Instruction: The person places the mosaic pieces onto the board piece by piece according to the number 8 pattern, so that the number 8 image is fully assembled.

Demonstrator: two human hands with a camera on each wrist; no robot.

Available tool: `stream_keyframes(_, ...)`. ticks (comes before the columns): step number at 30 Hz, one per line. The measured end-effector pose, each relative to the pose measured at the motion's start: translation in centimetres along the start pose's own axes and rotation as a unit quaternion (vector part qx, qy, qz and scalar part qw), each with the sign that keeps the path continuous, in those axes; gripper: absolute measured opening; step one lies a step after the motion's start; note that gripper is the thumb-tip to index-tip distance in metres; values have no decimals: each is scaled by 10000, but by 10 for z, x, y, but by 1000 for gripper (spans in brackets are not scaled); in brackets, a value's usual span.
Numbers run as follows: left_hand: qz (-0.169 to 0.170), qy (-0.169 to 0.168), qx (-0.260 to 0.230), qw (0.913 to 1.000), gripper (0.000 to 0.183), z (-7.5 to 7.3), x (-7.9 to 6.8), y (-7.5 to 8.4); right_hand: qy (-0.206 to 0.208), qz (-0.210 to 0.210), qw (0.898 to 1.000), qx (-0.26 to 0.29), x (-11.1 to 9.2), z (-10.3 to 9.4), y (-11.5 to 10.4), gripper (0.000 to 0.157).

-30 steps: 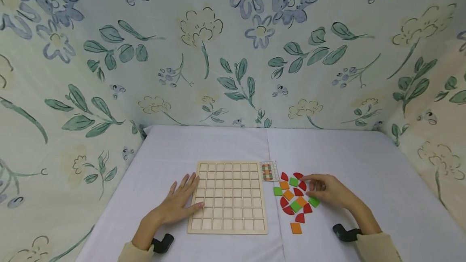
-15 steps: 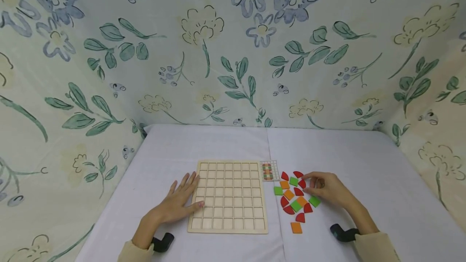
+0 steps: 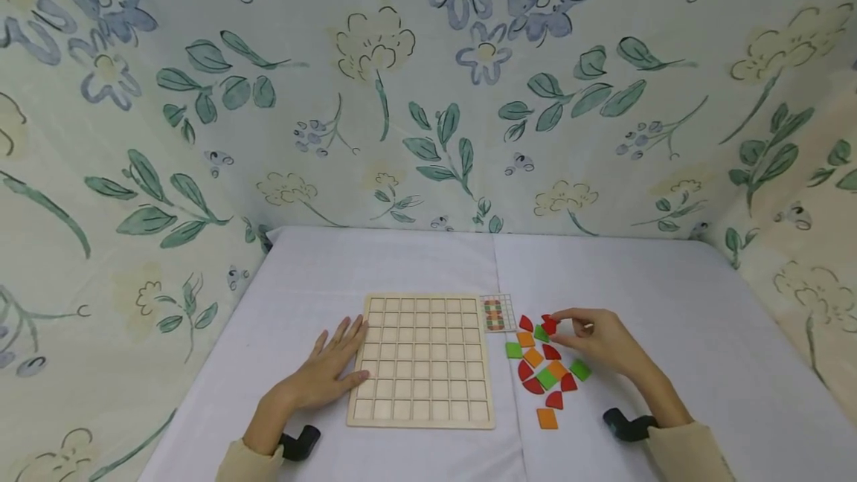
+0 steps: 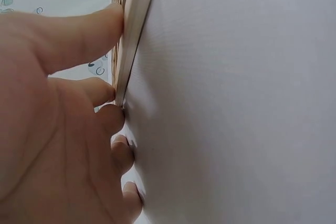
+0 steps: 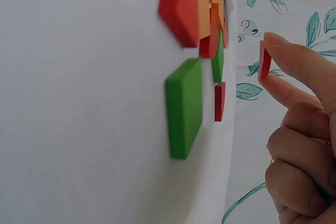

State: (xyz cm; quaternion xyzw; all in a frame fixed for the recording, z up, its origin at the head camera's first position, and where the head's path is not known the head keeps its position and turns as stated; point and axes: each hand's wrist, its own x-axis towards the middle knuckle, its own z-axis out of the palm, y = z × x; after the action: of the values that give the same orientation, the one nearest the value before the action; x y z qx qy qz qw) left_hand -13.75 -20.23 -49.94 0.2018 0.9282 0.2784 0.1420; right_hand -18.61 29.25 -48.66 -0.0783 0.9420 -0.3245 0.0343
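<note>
A square wooden grid board (image 3: 422, 361) lies on the white table. My left hand (image 3: 323, 369) rests at its left edge with the fingers spread; in the left wrist view the thumb (image 4: 84, 38) touches the board's side. Over the pieces, my right hand (image 3: 602, 337) pinches a red quarter-circle tile (image 5: 264, 60) between thumb and index finger, lifted off the cloth. Below it lie red quarter-circle tiles (image 3: 554, 399), orange square tiles (image 3: 547, 418) and green square tiles (image 3: 580, 370). Part of one green tile (image 3: 541, 333) is hidden behind the held tile.
A small pattern card (image 3: 498, 313) with a coloured design lies between the board's upper right corner and the tiles. White cloth (image 3: 388, 259) covers the table. Behind it hangs a floral curtain (image 3: 375, 110). Black wrist cameras (image 3: 628, 425) sit below both hands.
My right hand has taken hold of a red quarter-circle tile from the upper right of the pile, raised it and shifted slightly left. My left thumb has drawn back a little to the board's edge.
</note>
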Motion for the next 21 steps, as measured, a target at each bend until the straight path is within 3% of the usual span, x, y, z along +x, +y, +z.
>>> stream_keyframes(8, 14, 34, -99, 9999, 83, 0, 0, -2, -62, -329, 9993, 167, 18, 7, -33, 41)
stream_keyframes(15, 185, 252, -237, 9992, 82, 2, -2, -5, -400, -786, 9955, 344, 48, 27, -65, 37)
stream_keyframes(21, 74, 72, -163, 9998, 82, 2, 0, -5, -719, -1034, 9912, 401, 67, 44, -95, 32)
